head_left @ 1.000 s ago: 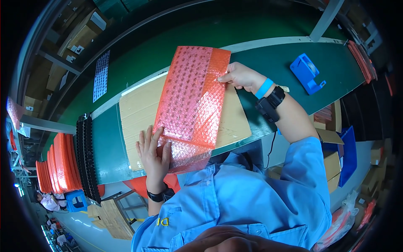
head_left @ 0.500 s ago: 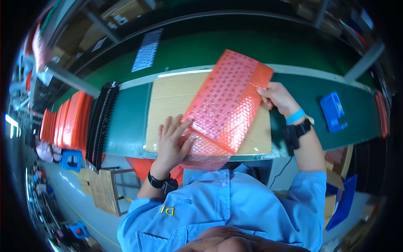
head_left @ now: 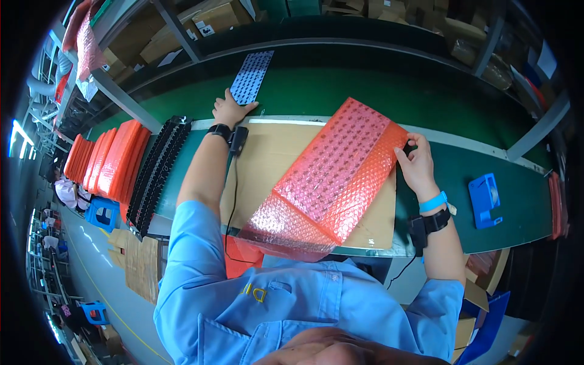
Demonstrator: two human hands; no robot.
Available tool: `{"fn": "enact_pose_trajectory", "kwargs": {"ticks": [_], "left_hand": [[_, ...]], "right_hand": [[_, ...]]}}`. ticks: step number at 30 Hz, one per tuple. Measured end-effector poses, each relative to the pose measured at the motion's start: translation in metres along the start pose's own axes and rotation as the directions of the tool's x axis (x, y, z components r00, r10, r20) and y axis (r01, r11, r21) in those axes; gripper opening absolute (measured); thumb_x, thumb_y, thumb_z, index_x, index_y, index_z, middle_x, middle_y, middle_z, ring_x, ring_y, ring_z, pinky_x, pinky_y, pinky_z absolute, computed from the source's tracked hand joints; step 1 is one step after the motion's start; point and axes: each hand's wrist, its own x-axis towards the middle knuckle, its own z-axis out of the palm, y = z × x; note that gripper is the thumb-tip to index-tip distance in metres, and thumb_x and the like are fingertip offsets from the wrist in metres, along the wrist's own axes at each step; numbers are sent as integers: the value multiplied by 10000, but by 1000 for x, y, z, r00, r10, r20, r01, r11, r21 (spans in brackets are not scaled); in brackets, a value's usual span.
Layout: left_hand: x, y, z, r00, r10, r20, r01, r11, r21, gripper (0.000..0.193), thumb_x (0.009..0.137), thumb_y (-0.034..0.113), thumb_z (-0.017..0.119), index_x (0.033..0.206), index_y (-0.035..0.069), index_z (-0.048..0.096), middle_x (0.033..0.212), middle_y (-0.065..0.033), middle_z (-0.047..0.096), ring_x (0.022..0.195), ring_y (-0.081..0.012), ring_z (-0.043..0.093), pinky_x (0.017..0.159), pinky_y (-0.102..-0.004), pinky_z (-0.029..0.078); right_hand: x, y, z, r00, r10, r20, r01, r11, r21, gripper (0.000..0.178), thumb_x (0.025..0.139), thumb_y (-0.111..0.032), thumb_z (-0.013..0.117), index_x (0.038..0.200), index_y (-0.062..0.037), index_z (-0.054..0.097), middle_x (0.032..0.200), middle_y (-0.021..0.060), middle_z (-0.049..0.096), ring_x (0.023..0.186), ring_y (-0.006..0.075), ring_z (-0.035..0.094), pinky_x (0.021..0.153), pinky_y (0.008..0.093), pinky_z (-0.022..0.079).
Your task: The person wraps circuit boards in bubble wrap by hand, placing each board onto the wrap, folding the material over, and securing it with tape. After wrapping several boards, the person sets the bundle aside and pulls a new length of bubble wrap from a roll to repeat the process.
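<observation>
A sheet of pink bubble wrap [head_left: 377, 176] lies slanted across a cardboard sheet [head_left: 261, 158], and its near end hangs over the table's front edge. Through the wrap shows a panel with rows of dark marks [head_left: 331, 158]. My right hand [head_left: 418, 163] pinches the wrap's right edge near its far corner. Farther off to the left, my left hand [head_left: 231, 111] is stretched out with fingers apart. It is at the near end of a pale patterned panel [head_left: 252, 76] on the green belt; whether it touches the panel is hard to tell.
Stacked red bubble-wrapped packs [head_left: 112, 161] stand at the left beside black slotted strips [head_left: 159, 173]. A blue tape dispenser [head_left: 484, 201] sits on the table at the right. Metal posts [head_left: 176, 30] rise behind the belt, with cardboard boxes [head_left: 222, 18] beyond. A cable [head_left: 234, 201] trails from my left wrist.
My left hand has left the wrap's near end and reached far left to the patterned panel on the belt. My right hand stays at the wrap's right edge.
</observation>
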Motion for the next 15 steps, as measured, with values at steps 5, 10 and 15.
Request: {"fn": "enact_pose_trajectory", "kwargs": {"ticks": [5, 10, 15], "left_hand": [[21, 29, -5, 981, -91, 174, 110, 989, -100, 1068, 706, 664, 762, 1466, 38, 349, 1261, -237, 621, 1201, -365, 598, 1012, -459, 470], [19, 24, -16, 987, -90, 132, 127, 944, -304, 890, 755, 627, 738, 1354, 31, 459, 1158, -200, 666, 1078, -305, 661, 947, -405, 504], [-46, 16, -96, 817, 199, 542, 468, 322, -823, 635, 853, 544, 680, 1244, 60, 552, 1005, -102, 655, 888, -148, 638, 853, -295, 493]], "right_hand": [[6, 7, -5, 1000, 19, 21, -20, 999, 38, 388, 846, -141, 752, 1166, -36, 560, 1119, 109, 553, 672, 152, 546, 649, 304, 507], [4, 3, 0, 1000, -24, -3, 24, 999, 30, 330, 865, -106, 733, 1147, -28, 581, 1145, 82, 559, 694, 118, 535, 675, 263, 491], [5, 9, -7, 992, -104, -77, 105, 994, 12, 276, 923, -169, 690, 1137, -32, 582, 1113, 88, 577, 714, 125, 541, 696, 275, 497]]}}
